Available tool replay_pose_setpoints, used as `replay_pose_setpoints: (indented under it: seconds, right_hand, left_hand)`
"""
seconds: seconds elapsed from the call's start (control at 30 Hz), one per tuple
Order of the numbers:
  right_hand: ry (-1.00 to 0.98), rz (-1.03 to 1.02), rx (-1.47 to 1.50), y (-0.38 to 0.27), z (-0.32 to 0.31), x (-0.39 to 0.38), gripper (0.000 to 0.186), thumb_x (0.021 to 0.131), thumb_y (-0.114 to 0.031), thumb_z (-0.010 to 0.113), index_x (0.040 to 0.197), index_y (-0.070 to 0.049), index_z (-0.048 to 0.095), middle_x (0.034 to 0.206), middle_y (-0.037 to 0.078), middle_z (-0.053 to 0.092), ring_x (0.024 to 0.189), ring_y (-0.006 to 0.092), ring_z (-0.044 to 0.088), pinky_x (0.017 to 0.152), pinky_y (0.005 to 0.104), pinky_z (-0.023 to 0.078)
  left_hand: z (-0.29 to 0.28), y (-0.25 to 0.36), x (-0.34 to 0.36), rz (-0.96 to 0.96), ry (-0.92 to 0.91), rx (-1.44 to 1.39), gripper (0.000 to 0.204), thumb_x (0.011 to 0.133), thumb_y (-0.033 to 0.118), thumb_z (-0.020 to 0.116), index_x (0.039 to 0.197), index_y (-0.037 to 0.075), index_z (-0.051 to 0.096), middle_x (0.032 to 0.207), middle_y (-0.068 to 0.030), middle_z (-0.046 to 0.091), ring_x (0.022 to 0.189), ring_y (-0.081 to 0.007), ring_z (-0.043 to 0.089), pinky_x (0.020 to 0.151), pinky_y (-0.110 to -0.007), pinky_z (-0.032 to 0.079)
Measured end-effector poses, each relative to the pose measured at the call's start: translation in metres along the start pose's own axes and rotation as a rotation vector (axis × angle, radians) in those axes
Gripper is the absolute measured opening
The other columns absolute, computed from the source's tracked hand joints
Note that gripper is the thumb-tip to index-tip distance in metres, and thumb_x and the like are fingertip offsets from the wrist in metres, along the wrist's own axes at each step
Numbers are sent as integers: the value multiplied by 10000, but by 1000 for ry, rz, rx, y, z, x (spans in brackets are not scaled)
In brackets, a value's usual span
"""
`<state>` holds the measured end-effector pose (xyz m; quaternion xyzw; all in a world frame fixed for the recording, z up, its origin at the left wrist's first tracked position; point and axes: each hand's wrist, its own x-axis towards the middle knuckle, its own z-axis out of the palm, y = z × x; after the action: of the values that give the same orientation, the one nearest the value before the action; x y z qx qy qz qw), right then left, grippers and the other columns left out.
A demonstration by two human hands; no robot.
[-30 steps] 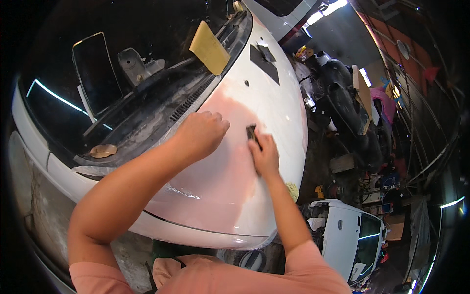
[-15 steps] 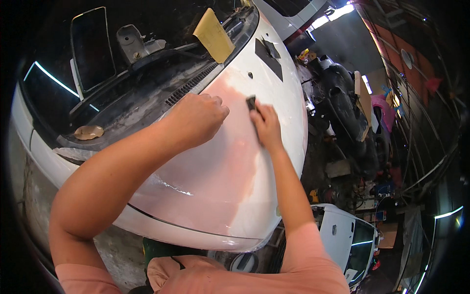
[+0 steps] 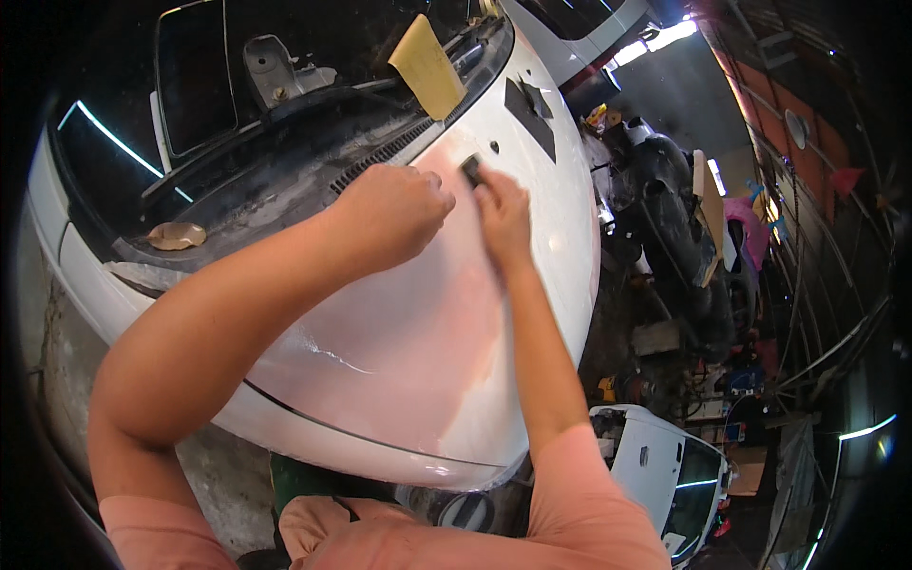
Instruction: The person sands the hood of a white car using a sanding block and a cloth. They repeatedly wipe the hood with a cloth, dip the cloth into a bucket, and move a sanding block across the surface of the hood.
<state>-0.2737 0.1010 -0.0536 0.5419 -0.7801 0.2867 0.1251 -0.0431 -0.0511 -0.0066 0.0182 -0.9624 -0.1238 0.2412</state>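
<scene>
Below me is a white car hood (image 3: 551,313) with a broad, dull pinkish patch (image 3: 418,361) over its middle and left. My right hand (image 3: 505,217) grips a small dark block-like pad (image 3: 470,171) against the far part of the patch, near its border with the white paint. Fingers and palm hide part of the pad. My left hand (image 3: 399,211) is closed in a fist over the patch, to the left of the right hand. Whatever it may hold is hidden, and I cannot tell whether it touches the hood.
A yellow folded sheet (image 3: 427,68) stands by the windshield cowl. A black piece (image 3: 532,114) lies on the hood's far right. A dry leaf (image 3: 177,236) rests near the windshield. Black car parts (image 3: 665,199) pile up at right, and another white car (image 3: 655,465) stands lower right.
My right hand has moved the dark pad slightly away from me and left across the patch. The left fist has shifted slightly right. The whole view has shifted a little.
</scene>
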Motion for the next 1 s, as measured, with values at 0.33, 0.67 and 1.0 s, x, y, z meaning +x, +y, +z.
replay_pose_setpoints:
  seconds: [0.33,0.67,1.0]
  right_hand:
    - [-7,-63,3,-8,7,-3,365,997,-117,676,1355,-47,693,1285,152,709,1186,321,621,1084,411,396]
    - [-66,-53,50,-19,-2,-45,406,982,-154,729,1387,-124,718,1214,155,630,1124,351,578,1036,454,467]
    - [-31,-59,0,5,-11,-47,370,985,-169,709,1350,-107,730,1196,143,640,1123,354,580,1030,446,477]
  left_hand:
    - [-5,-7,-6,-64,-36,19,134,956,207,706,955,73,719,969,-114,709,918,-313,729,758,-455,608]
    - [4,-9,-13,-18,-1,10,139,941,206,718,918,68,716,907,-119,699,849,-332,729,726,-453,605]
    - [3,-10,-9,-4,5,24,126,935,195,708,925,69,719,915,-113,700,868,-321,735,734,-447,609]
